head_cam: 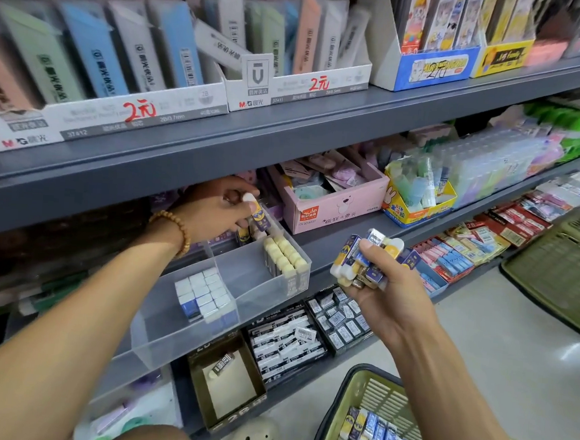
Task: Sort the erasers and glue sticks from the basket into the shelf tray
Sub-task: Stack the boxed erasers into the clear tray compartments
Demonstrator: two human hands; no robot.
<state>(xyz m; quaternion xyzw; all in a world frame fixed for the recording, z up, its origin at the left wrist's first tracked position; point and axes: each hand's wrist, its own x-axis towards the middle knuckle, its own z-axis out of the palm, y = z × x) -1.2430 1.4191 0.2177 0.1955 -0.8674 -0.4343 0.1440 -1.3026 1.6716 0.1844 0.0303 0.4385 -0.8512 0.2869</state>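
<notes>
While the grey shelf (287, 140) fills the view, the clear tray (185, 319) sits on its middle level, and everything here is placed from that tray. Below the tray's front edge, at the bottom of the view, the green basket (365, 397) sits with a heap of sleeved erasers (374, 435) lying inside it. Right of the tray stands a pink box (334, 205), touching its far corner or just beside it; I cannot tell which. Inside the tray's near compartment sits a block of white erasers (204, 294), stacked upright. In the tray's far compartment, against the right wall, stands a row of yellow erasers (284, 253).

The left hand (219, 211) is over the tray's back end, fingers curled and pinching one eraser (256, 210), white tip up, just above the yellow row. The right hand (380, 288) hovers off the tray's right front corner, well above the basket, fingers and thumb wrapped tight round a bundle (368, 259) of sleeved erasers. A bead bracelet (174, 229) circles the left wrist, left of the tray.
</notes>
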